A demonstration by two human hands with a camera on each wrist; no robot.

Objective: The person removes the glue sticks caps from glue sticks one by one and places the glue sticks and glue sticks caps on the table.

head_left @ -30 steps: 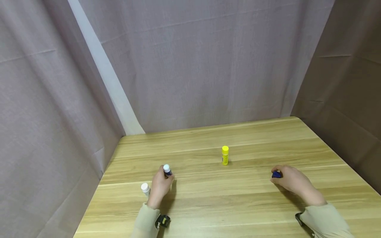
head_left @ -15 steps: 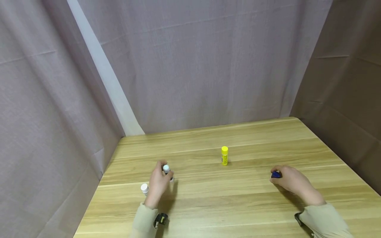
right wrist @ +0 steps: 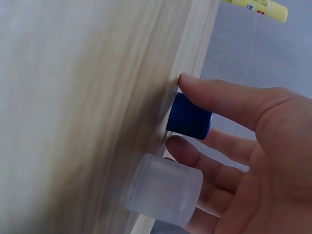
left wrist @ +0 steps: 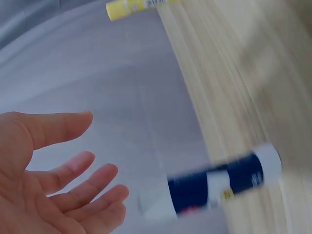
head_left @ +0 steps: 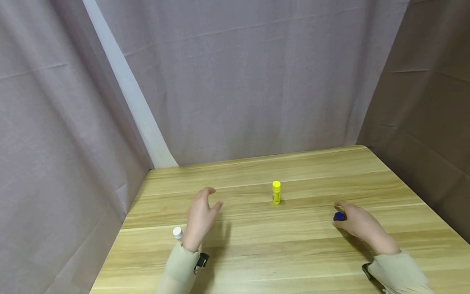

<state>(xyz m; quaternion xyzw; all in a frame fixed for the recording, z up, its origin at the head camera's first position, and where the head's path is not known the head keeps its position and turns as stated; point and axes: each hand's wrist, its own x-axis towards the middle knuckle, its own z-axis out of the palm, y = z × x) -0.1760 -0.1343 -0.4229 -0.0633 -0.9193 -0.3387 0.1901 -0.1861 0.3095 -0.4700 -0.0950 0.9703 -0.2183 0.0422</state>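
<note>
My left hand (head_left: 201, 218) is raised over the left of the table with thumb and fingers spread, holding nothing. A glue stick with a white cap and navy label (left wrist: 214, 187) stands apart from its fingertips in the left wrist view; the hand hides it in the head view. By the left wrist stands a white-capped stick (head_left: 178, 232), mostly covered. My right hand (head_left: 361, 226) is low at the right, thumb and fingers loosely around a short blue cap (right wrist: 190, 117) on the table, with a gap on the finger side. Beside it stands a translucent cylinder (right wrist: 165, 189).
A yellow glue stick (head_left: 276, 193) stands upright near the middle of the wooden table (head_left: 264, 253), between the hands. Grey curtains (head_left: 235, 81) hang behind the table and along its left, a brown one (head_left: 429, 122) on the right.
My left hand has let go of the navy-labelled glue stick and lifted away, its fingers spreading. The right hand has stayed in place while its fingers loosened from the blue cap.
</note>
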